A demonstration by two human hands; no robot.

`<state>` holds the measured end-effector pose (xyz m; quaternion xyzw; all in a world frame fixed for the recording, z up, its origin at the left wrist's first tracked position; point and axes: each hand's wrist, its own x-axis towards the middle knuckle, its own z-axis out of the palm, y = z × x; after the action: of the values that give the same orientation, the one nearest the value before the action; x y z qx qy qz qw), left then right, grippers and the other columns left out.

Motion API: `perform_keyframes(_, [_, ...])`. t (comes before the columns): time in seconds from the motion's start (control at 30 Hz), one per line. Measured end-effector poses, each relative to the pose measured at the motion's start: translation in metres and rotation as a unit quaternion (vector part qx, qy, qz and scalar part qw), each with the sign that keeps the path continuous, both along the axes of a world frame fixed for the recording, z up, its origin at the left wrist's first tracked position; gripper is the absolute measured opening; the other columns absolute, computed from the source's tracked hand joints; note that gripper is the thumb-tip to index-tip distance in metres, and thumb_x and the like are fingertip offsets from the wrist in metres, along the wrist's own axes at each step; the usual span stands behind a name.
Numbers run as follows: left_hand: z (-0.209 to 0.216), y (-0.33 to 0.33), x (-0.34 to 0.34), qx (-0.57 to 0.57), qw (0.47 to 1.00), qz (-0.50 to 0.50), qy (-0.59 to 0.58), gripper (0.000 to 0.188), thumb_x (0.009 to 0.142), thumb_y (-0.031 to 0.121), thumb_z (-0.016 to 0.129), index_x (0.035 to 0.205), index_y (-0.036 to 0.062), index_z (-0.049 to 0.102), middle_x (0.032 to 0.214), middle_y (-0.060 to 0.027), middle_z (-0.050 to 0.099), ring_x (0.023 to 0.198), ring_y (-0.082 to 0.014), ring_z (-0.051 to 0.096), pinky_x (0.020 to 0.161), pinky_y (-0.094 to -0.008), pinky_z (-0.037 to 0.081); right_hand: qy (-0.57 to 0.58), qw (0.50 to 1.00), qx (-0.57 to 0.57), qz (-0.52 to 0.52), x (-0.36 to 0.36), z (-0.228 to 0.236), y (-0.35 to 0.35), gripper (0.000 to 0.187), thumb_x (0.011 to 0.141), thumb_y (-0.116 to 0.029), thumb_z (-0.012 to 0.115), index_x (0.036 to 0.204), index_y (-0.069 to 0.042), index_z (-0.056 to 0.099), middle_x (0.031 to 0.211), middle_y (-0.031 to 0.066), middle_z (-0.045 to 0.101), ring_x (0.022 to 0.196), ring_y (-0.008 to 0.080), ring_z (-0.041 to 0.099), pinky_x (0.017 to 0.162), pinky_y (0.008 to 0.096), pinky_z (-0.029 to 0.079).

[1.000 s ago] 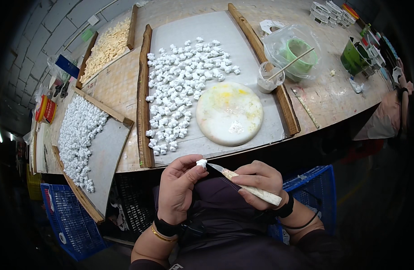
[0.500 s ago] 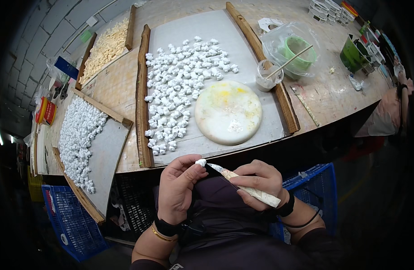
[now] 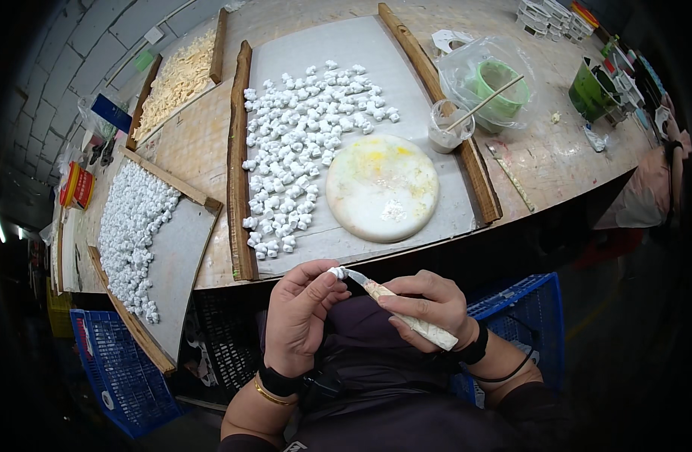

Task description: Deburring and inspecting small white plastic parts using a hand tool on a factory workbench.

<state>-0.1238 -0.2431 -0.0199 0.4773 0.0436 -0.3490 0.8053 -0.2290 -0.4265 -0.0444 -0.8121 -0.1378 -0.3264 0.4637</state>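
In the head view, my only one, I saw the left hand (image 3: 299, 320) at seven o'clock of the disc (image 3: 382, 192), thumb and forefinger pinching a white piece (image 3: 335, 273) at their tips. The right hand (image 3: 429, 309), at five o'clock of the disc, had its fingers closed around a knife (image 3: 421, 326); the blade (image 3: 356, 277) came to the piece's three o'clock side, and I could not tell whether it pressed in or merely touched. The piece was held off the board (image 3: 445, 200), where loose pieces (image 3: 304, 135) lay from eight to twelve o'clock of the disc. My worry was the blade: too hard a push, I judged, could make it skid into the left thumb. Too tight a pinch could dent the piece, if soft; too loose, and it could drop.
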Motion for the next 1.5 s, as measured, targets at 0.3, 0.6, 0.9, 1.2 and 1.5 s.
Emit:
perform_keyframes(0.3, [0.000,0.001,0.000,0.009,1.000,0.001,-0.009,0.022,0.087,0.002,0.064,0.108,-0.0042,0.059,0.097,-0.0120,0.067,0.085,-0.0173,0.067,0.079,-0.0315,0.057,0.006,1.000,0.003,-0.019,-0.002,-0.001,-0.001,0.033,0.068,-0.003,0.070,0.102,-0.003,0.069,0.099,0.0136,0.065,0.064,0.0190,0.058,0.057,0.0279,0.048])
perform_keyframes(0.6, [0.002,0.001,0.002,0.004,1.000,0.008,-0.016,0.024,0.085,-0.004,0.064,0.109,-0.0052,0.060,0.098,-0.0113,0.066,0.087,-0.0162,0.065,0.081,-0.0292,0.056,0.018,0.999,0.020,-0.035,-0.003,-0.004,0.002,0.038,0.067,-0.001,0.072,0.104,-0.005,0.070,0.101,0.0109,0.065,0.064,0.0184,0.058,0.057,0.0271,0.049])
perform_keyframes(0.9, [-0.003,0.006,0.003,0.006,1.000,0.007,-0.023,0.022,0.086,0.001,0.065,0.108,-0.0035,0.060,0.097,-0.0118,0.067,0.086,-0.0177,0.066,0.079,-0.0315,0.056,0.013,0.999,0.020,-0.028,-0.001,-0.003,0.005,0.035,0.068,-0.002,0.072,0.102,-0.005,0.070,0.100,0.0117,0.065,0.064,0.0187,0.059,0.056,0.0274,0.049])
perform_keyframes(1.2, [-0.019,0.005,0.036,0.273,0.898,0.002,-0.344,0.018,0.084,0.003,0.069,0.101,-0.0022,0.063,0.085,-0.0043,0.065,0.072,-0.0064,0.060,0.062,-0.0210,0.051,0.012,0.999,0.023,-0.039,-0.001,-0.004,0.005,0.031,0.071,-0.003,0.071,0.101,-0.003,0.069,0.098,0.0125,0.065,0.067,0.0200,0.061,0.058,0.0279,0.050])
perform_keyframes(1.5, [-0.026,-0.006,0.056,0.409,0.638,-0.054,-0.650,0.031,0.077,0.002,0.071,0.106,0.0032,0.062,0.090,-0.0074,0.063,0.059,-0.0114,0.055,0.052,-0.0251,0.045,0.031,0.998,0.016,-0.044,-0.007,-0.002,0.003,0.030,0.071,-0.004,0.071,0.101,-0.003,0.069,0.098,0.0122,0.064,0.068,0.0198,0.062,0.059,0.0275,0.051])
